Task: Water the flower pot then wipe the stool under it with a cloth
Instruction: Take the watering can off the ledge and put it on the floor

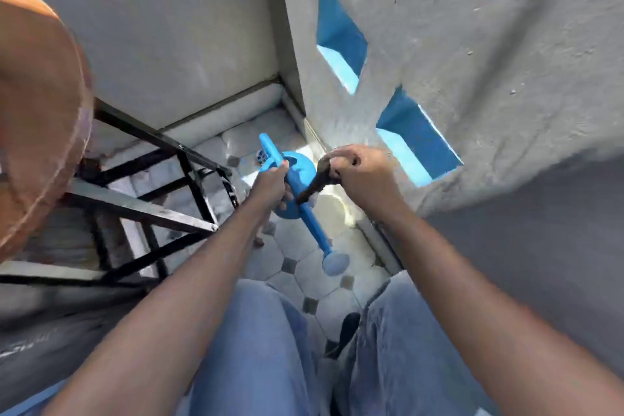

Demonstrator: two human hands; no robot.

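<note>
**Inspector:** Jeans fill the near field; the person stands over a tiled floor. What do the hands carry?

**Assistant:** Left hand is clenched round the handle of a blue can, whose spout runs toward the viewer and ends in a rose hanging low over the tiles. Right hand grasps a dark cloth, bunched, with a tail trailing left against the can's body.

**Inspector:** And the pot?

**Assistant:** Pot sits at far left, well apart from both hands and higher than them, on a black metal stool. The can lies between the stool and the wall on the right.

**Inspector:** Step in hand?

**Assistant:** Judged as carrying the can toward the pot; soil is not visible, so watering cannot be confirmed. Recommend swinging the can left, turning the rose away from the legs and over the rim, and tipping slowly. Keep the cloth clear of the spout until wiping the stool.
</note>
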